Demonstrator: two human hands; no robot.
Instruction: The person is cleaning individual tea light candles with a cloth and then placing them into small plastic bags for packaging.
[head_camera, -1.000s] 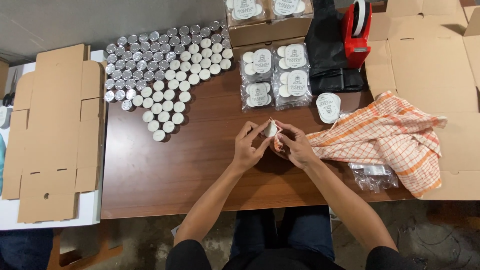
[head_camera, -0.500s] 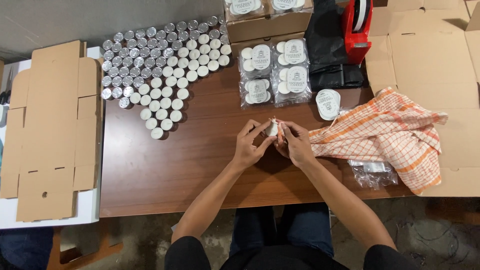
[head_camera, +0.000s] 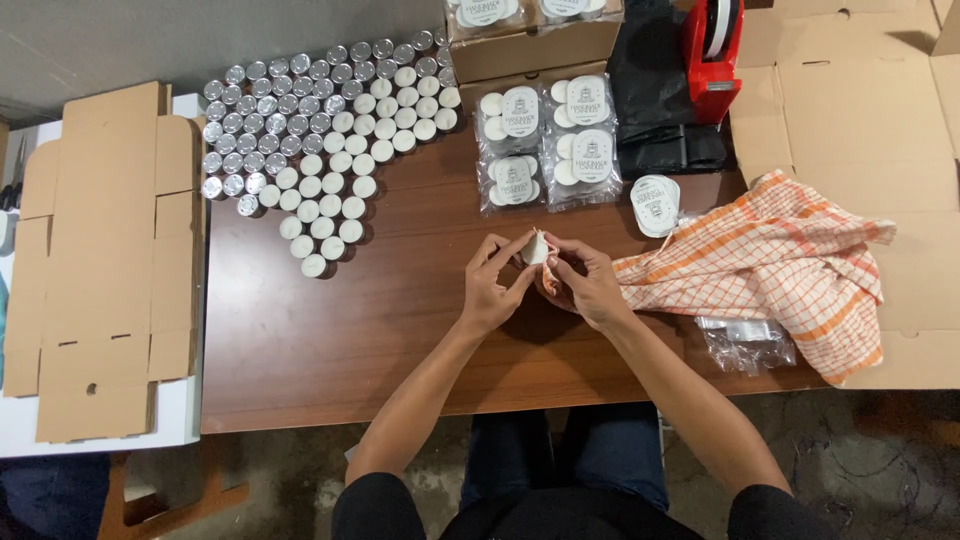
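Observation:
My left hand (head_camera: 493, 288) pinches a small white tealight candle (head_camera: 536, 250) between thumb and fingers over the middle of the brown table (head_camera: 330, 340). My right hand (head_camera: 588, 285) grips a corner of the orange-and-white checked cloth (head_camera: 780, 265) and presses it against the candle. The rest of the cloth trails off to the right across the table. Both hands meet around the candle, partly hiding it.
Several rows of tealights (head_camera: 330, 140), some silver-bottomed, fill the table's far left. Clear packs of candles (head_camera: 545, 145) and round labels (head_camera: 655, 205) lie behind the hands. A red tape dispenser (head_camera: 712, 55), flat cardboard boxes (head_camera: 105, 260), empty clear bags (head_camera: 745, 345) surround them.
The candle has been turned slightly in my fingers and both hands shifted a little up the table. Everything else holds its place.

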